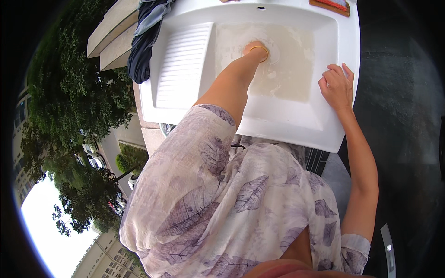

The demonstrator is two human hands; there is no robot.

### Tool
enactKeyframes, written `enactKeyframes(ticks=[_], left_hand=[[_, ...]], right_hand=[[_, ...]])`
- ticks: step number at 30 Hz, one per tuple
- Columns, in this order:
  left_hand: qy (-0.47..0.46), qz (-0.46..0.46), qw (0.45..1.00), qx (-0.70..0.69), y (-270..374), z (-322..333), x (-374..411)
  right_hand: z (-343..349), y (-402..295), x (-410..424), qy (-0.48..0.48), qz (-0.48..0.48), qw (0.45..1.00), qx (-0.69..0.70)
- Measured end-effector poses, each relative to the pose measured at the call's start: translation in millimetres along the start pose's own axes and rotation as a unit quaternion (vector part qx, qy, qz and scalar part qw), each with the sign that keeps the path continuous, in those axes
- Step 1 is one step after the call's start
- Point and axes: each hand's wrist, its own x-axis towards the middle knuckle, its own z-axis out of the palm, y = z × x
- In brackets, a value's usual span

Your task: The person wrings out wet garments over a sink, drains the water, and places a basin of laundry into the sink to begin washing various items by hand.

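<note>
My left hand (249, 47) is plunged into cloudy water (288, 66) in a white laundry sink (292, 121). Its fingers are hidden below the surface, so what they touch cannot be seen. A gold-coloured bangle (267, 55) circles that wrist at the waterline. Over on the sink's right rim, my right hand (336, 87) rests with loosely bent fingers, somewhat apart, and holds nothing. To the left of the water, a ribbed washboard (182, 66) is moulded into the basin.
Dark wet-looking clothing (140, 59) hangs over the sink's left rim. A scrubbing brush (330, 6) with red bristles lies on the back right corner. An overflow hole (261, 8) is in the back wall. Stone ledges (114, 34) and trees (80, 83) lie beyond the left side.
</note>
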Motion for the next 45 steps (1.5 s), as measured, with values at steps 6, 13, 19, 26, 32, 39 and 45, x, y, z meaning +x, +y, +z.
enactKeyframes(ticks=[6, 13, 19, 26, 32, 39, 45], left_hand=[[0.035, -0.070, 0.988, -0.134, 4.7, -0.2, -12.1], [0.062, -0.021, 0.996, -0.066, 4.7, -2.7, -39.8], [0.108, -0.076, 0.983, -0.129, 8.5, 12.7, -27.7], [0.120, -0.080, 0.967, -0.211, 3.0, 17.2, -23.1], [0.094, -0.027, 0.971, -0.217, -2.6, 5.3, -39.1], [0.123, -0.013, 0.973, -0.196, 3.4, 10.5, -37.8], [0.066, -0.056, 0.967, -0.241, 14.1, -2.9, -33.5]], right_hand=[[2.3, 0.6, 1.5, 0.025, -0.006, 1.000, 0.004], [3.4, -0.6, 2.5, 0.021, -0.008, 1.000, 0.005], [4.0, -2.4, 2.6, 0.017, -0.017, 1.000, -0.008], [2.3, -4.2, 1.5, 0.008, -0.020, 0.999, -0.023], [4.9, -3.2, 1.4, 0.002, -0.023, 0.999, -0.040], [1.9, -3.2, 2.3, -0.010, -0.027, 0.998, -0.050], [-0.4, 0.6, 1.9, -0.017, -0.017, 0.998, -0.054]])
